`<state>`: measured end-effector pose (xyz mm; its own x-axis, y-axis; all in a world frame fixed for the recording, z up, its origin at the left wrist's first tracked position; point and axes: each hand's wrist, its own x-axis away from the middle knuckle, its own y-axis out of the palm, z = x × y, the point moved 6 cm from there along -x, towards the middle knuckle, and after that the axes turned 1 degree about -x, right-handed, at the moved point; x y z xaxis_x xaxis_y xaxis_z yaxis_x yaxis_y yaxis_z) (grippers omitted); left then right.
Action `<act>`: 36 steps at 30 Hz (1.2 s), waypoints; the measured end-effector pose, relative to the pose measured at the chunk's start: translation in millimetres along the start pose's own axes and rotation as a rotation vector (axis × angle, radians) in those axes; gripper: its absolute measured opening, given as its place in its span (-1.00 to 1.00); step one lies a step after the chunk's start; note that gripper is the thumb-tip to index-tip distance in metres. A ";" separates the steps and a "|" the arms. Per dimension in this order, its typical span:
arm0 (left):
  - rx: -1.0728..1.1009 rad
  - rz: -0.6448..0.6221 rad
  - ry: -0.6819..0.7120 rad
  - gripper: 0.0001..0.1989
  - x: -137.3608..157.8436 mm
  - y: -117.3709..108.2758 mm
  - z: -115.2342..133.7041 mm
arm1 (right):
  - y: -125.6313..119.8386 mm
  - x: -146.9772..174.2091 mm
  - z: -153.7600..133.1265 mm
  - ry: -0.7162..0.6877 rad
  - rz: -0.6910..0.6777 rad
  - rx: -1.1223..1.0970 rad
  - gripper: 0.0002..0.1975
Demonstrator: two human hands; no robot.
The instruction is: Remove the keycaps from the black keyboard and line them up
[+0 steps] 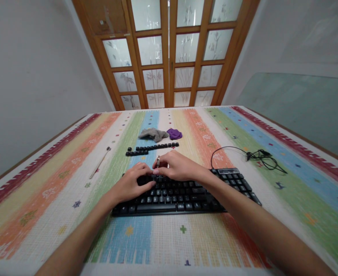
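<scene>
Keyboard (183,193) on tablecloth (79,188), keycaps (158,146) behind it, cloth (153,134) behind keycaps, brush (99,163) at left, cable (268,159) at right

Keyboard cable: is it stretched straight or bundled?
Bundled: the cable arcs from the keyboard, and its far part lies gathered in loops on the tablecloth.

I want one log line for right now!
left hand: at keyboard; right hand: over keyboard, small metallic thing at fingers; loose keycaps: rows beyond keyboard; brush: left of keycaps
</scene>
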<state>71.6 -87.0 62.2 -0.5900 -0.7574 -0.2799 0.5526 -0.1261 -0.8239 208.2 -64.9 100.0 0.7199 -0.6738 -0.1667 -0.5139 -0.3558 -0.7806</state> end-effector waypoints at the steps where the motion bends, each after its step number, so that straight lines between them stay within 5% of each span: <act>1: -0.005 0.003 -0.002 -0.86 -0.1 0.9 -0.8 | 0.6 0.3 -1.2 0.012 0.008 0.007 -0.82; 9: -0.058 -0.006 0.020 -0.90 1.4 8.1 -6.5 | 5.6 -1.4 2.7 0.118 0.058 0.007 -0.82; 22: -0.030 -0.015 0.067 -0.86 2.9 5.5 -5.4 | 18.9 2.8 -14.1 0.026 -0.157 0.257 -0.71; 28: -0.046 -0.033 0.032 -0.82 2.7 7.2 -7.9 | 6.0 -4.3 11.5 0.064 0.030 0.072 -0.77; 36: -0.035 -0.035 0.013 -0.83 1.4 4.7 -8.2 | 8.2 -11.7 18.8 0.085 0.060 -0.069 -0.87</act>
<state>68.4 -83.4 53.9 -0.6164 -0.7444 -0.2568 0.5104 -0.1294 -0.8501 204.4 -47.8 84.2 0.6460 -0.7469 -0.1576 -0.5879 -0.3551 -0.7269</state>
